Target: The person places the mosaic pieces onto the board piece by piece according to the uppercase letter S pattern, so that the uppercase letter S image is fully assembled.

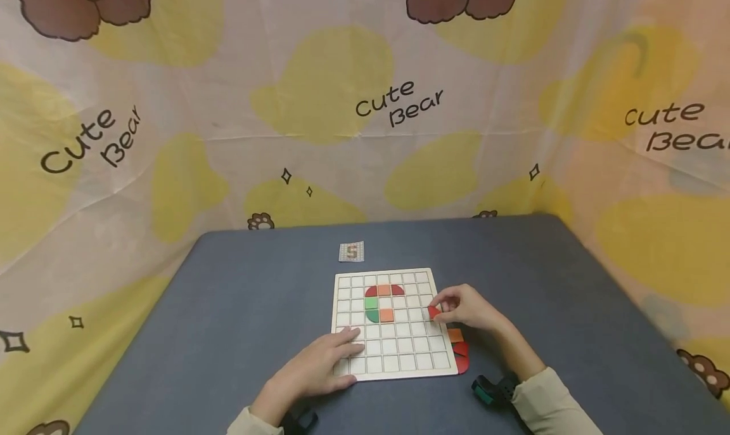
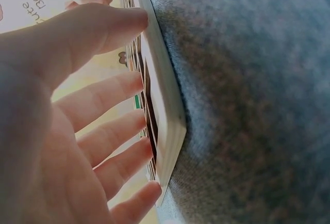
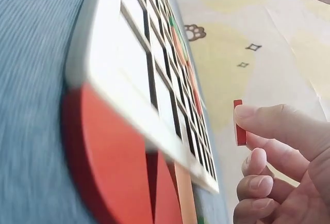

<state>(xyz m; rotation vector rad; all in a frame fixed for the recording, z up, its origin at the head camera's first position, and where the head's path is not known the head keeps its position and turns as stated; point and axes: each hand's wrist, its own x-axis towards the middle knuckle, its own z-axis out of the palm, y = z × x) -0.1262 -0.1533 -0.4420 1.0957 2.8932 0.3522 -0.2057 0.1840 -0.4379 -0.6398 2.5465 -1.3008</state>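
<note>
1. Left hand (image 1: 319, 362): near left, fingers spread, resting on the board's near left corner area; no piece in it.
2. Card (image 1: 351, 252): far of the board, flat on the grey-blue table (image 1: 256, 283); table surface fabric-like, ribbed in close view. Card has a small grid with a coloured, S-like figure; finer detail too small to read.
3. Board (image 1: 405, 346): middle, square, pale, probably wood, layered edge, raised grid lines, white cells.
4. Set pieces, far left part of grid: dark red quarter-round (image 1: 371, 292), light green square (image 1: 371, 303), dark green quarter-round (image 1: 372, 316), upper orange square (image 1: 384, 290), lower orange square (image 1: 386, 315), second dark red quarter-round (image 1: 397, 290). Six down. Judging by the card, top of the figure is in, lower part remains.
5. Held red piece (image 3: 241, 131): over the board's right side, not placed. Thin, smooth, flat-sided slab.
6. Spares, right of the board, near end: orange spare (image 1: 455, 335) and red spares (image 1: 462, 364), smooth, thick, rounded edge showing. Touching the board or just beside, can't tell. All unplaced.
7. Right hand (image 1: 470, 308): right, thumb and forefinger pinching the held red piece, other fingers curled.
</note>
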